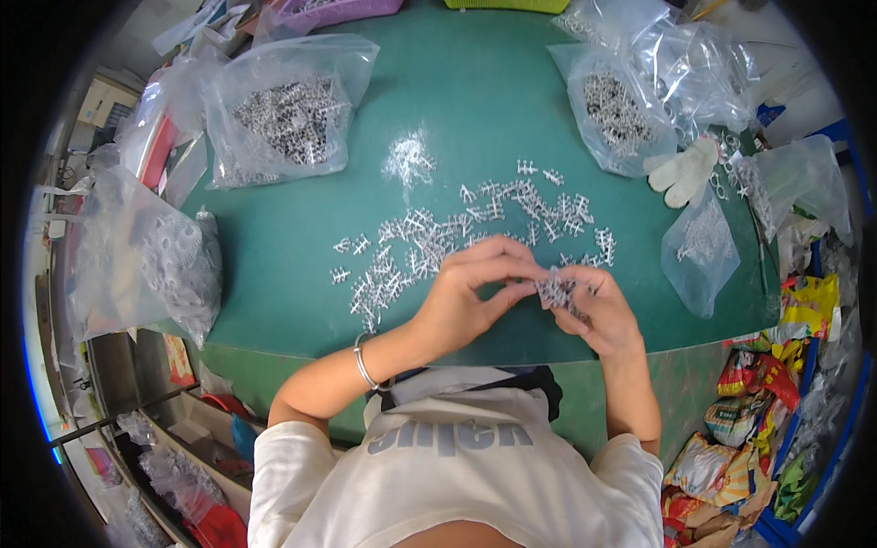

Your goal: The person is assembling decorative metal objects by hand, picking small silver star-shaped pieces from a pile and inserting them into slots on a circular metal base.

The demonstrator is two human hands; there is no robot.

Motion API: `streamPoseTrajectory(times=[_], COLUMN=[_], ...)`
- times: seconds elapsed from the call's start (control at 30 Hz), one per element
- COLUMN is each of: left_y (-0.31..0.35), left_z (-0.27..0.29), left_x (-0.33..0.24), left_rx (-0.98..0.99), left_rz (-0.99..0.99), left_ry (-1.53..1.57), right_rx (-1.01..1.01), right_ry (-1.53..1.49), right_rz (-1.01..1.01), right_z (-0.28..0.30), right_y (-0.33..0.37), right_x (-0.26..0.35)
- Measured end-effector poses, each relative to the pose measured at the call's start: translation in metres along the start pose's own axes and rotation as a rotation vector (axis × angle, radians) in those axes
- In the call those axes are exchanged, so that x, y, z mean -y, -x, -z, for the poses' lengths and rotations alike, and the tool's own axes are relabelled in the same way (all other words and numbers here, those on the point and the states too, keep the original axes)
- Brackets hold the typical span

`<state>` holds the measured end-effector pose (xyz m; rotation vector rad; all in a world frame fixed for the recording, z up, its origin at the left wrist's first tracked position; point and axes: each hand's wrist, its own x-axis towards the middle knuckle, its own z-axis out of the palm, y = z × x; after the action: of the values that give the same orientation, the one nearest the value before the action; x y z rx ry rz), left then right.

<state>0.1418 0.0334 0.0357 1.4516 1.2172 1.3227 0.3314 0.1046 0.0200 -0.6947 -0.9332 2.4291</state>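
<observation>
Silver bits [556, 291] sit bunched in the right hand [601, 313], its fingers curled round them. The left hand [480, 285] has thumb and finger close together at the bunch's edge — I cannot tell if they pinch one. Hold the bunch softly and stay low over the green table [466, 100] — dropped bits would land near the loose pile [416, 243].

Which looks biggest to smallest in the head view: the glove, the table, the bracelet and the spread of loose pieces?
1. Table
2. Spread of loose pieces
3. Glove
4. Bracelet
</observation>
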Motion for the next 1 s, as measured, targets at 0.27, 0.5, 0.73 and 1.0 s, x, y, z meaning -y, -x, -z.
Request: streamPoseTrajectory(times=[0.27,0.5,0.73,1.0], left_y=[-0.001,0.001,0.0,-0.003], left_z=[0.003,0.016,0.009,-0.012], left_x=[-0.009,-0.006,0.0,0.001], left_rx=[0.014,0.0,-0.066,-0.174], left_rz=[-0.131,-0.24,-0.026,-0.003], left_ry=[-0.204,-0.344,-0.488,-0.208], right_rx=[-0.145,-0.308,-0.317,-0.351], right_ry=[0.179,-0.031,0.118,0.382], right_rz=[0.056,0.148,0.208,0.322], right_z=[-0.013,-0.009,-0.015,-0.025], right_y=[-0.003,-0.011,-0.012,-0.008], right_x=[-0.001,0.001,-0.011,-0.014])
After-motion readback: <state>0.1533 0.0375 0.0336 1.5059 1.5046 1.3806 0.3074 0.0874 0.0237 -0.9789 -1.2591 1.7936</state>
